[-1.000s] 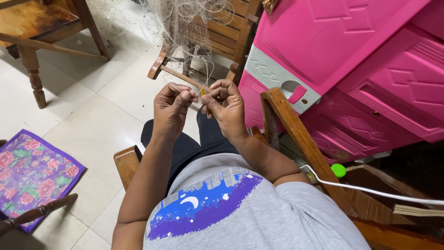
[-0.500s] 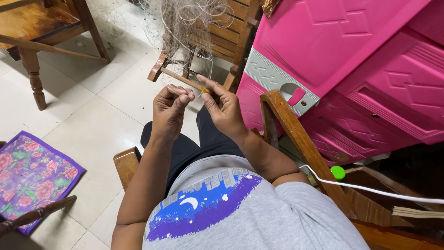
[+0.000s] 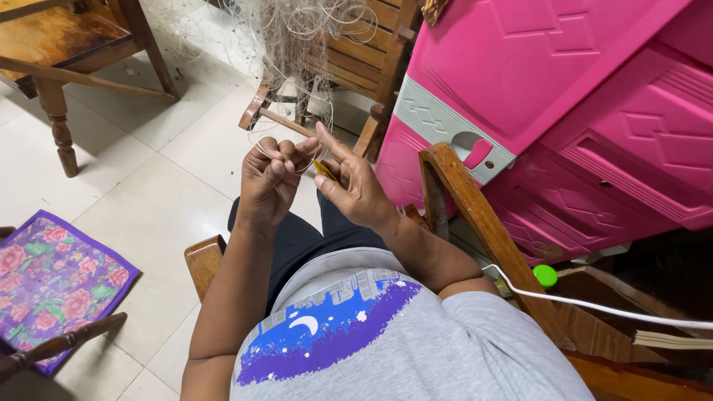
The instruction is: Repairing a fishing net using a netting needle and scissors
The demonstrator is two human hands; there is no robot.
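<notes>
head view: left hand (image 3: 271,178) raised in front of the chest, fingers curled shut, pinching thin pale line (image 3: 260,148) that loops over the knuckles. right hand (image 3: 349,186) just beside it, forefinger stretched up, thumb and other fingers closed on a small yellow netting needle (image 3: 324,169), only a sliver of it showing between the two hands, rest hidden by the fingers. line rising from the hands into a tangled pale fishing net (image 3: 297,37) draped over the wooden chair (image 3: 371,67) ahead, single strands hard to follow against the tiled floor (image 3: 148,193). chair top cut off at the upper edge. seated on a wooden armchair (image 3: 475,223), right armrest post clear beside the right forearm, left armrest end showing below the left elbow. pink plastic cabinet (image 3: 557,96) close on the right, its far side cut off. small green round thing (image 3: 545,275) and white cable (image 3: 594,304) behind the armrest, kind of thing unclear. floral purple cushion (image 3: 52,282) at lower left, partly cropped. wooden table (image 3: 59,44) at upper left, only a corner and legs seen
</notes>
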